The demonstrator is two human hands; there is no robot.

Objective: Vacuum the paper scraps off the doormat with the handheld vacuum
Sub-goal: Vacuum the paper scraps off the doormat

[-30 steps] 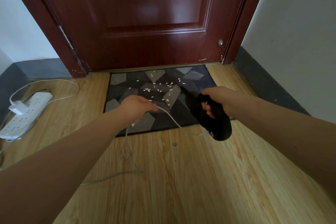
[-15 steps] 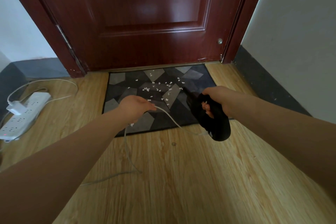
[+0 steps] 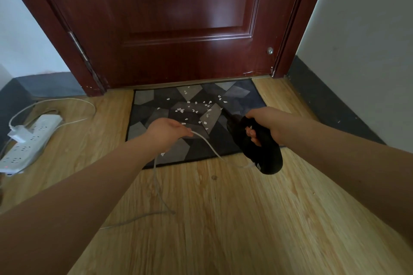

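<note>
Our right hand [image 3: 266,121] grips the handheld vacuum [image 3: 257,143], our left hand [image 3: 166,130] pinches its cord [image 3: 206,142], paper scraps [image 3: 194,109] lie on the doormat [image 3: 143,116] just beyond both; slack cord could drag scraps off.
</note>
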